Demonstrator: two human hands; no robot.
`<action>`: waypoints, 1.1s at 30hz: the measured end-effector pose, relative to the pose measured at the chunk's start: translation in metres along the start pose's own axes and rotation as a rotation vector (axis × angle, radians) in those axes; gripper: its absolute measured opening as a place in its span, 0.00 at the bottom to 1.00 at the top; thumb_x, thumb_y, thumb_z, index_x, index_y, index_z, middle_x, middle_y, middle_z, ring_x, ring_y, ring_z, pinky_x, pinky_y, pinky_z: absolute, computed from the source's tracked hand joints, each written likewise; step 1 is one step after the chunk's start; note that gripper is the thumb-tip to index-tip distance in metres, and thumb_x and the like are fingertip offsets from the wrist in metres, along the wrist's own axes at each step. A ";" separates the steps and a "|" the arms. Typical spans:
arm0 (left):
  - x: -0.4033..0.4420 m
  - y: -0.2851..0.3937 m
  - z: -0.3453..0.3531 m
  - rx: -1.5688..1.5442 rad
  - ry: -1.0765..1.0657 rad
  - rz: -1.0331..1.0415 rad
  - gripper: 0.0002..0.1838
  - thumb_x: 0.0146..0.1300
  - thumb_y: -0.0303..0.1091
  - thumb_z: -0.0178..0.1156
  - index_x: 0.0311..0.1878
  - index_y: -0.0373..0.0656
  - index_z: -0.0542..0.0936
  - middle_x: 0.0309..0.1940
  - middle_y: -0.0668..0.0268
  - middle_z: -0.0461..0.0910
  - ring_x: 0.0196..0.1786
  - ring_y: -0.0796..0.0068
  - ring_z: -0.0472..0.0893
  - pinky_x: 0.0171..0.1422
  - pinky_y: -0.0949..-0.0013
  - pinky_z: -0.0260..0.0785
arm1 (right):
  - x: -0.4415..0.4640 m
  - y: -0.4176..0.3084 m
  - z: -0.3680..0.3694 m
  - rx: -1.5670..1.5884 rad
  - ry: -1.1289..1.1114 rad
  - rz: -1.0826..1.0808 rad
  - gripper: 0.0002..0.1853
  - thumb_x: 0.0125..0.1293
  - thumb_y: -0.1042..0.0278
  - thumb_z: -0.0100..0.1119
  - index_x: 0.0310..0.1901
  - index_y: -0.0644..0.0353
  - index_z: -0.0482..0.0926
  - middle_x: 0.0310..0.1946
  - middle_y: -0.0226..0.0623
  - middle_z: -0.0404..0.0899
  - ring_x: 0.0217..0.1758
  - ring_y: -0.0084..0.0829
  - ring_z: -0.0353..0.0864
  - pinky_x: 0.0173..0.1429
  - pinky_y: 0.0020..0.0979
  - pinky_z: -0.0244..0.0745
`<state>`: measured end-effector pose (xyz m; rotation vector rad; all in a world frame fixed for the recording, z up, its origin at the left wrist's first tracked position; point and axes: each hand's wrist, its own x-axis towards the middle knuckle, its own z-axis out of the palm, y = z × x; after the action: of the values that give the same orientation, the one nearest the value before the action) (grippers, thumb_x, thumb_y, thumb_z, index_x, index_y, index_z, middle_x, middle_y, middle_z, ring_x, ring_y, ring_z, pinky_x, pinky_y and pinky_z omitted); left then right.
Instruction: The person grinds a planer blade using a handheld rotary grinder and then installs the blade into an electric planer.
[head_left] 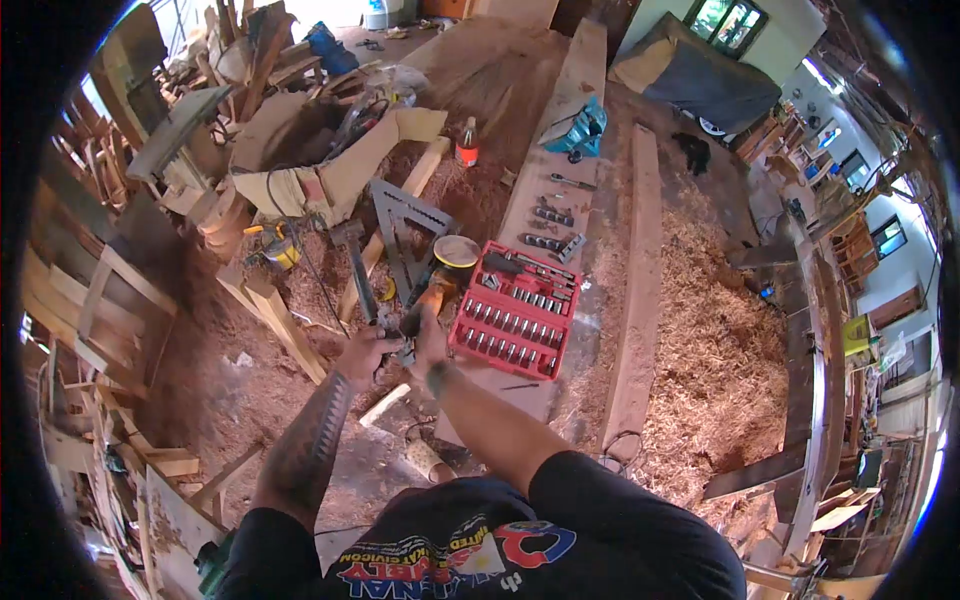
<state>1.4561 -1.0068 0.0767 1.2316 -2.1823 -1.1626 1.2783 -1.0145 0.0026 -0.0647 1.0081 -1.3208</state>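
My left hand [366,356] is closed around a small metal part that I cannot make out. Close beside it, my right hand [430,338] has its fingers wrapped at the same spot, and what they grip is partly hidden. Just beyond the right hand is an orange and black object [434,292], beside a round yellow-rimmed tin [457,251]. A hammer [357,268] points away from my left hand. Behind lies a metal square [404,226]. To the right, a red socket set case [514,312] lies open, with rows of sockets in it.
Loose sockets [552,214], a ratchet [572,182] and a blue plastic bag [578,128] lie on the long plank beyond the case. A bottle [467,143] stands left of them. Wood shavings [715,340] cover the right floor; scrap wood [130,290] crowds the left.
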 end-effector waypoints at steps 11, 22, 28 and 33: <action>-0.047 0.000 0.013 -0.576 0.137 -0.179 0.07 0.72 0.28 0.71 0.51 0.41 0.90 0.36 0.71 0.83 0.38 0.78 0.83 0.43 0.68 0.77 | -0.020 0.002 0.018 -0.143 -0.099 -0.298 0.17 0.68 0.70 0.77 0.55 0.58 0.81 0.40 0.34 0.86 0.38 0.31 0.88 0.43 0.38 0.87; -0.131 0.081 -0.027 -0.941 0.111 -0.035 0.14 0.75 0.25 0.69 0.60 0.39 0.84 0.64 0.62 0.83 0.61 0.70 0.86 0.64 0.65 0.80 | -0.111 -0.104 0.044 0.094 -0.331 -0.100 0.14 0.78 0.56 0.66 0.55 0.56 0.81 0.39 0.37 0.85 0.42 0.39 0.88 0.52 0.45 0.88; -0.179 0.157 -0.012 -0.200 0.160 0.289 0.12 0.70 0.26 0.73 0.53 0.40 0.84 0.73 0.53 0.76 0.73 0.53 0.79 0.75 0.56 0.75 | -0.169 -0.135 0.024 0.083 -0.128 -0.178 0.15 0.76 0.58 0.72 0.55 0.54 0.81 0.40 0.33 0.85 0.43 0.36 0.89 0.48 0.43 0.89; -0.191 0.201 0.050 -0.057 0.176 0.254 0.13 0.70 0.31 0.74 0.53 0.39 0.83 0.83 0.44 0.62 0.73 0.41 0.79 0.73 0.44 0.78 | -0.199 -0.162 0.024 0.128 -0.131 -0.088 0.16 0.77 0.52 0.69 0.53 0.55 0.80 0.39 0.36 0.85 0.42 0.40 0.89 0.50 0.47 0.88</action>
<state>1.4228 -0.7685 0.2229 0.9605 -2.0872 -0.9680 1.1882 -0.9138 0.2220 -0.0983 0.8158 -1.4394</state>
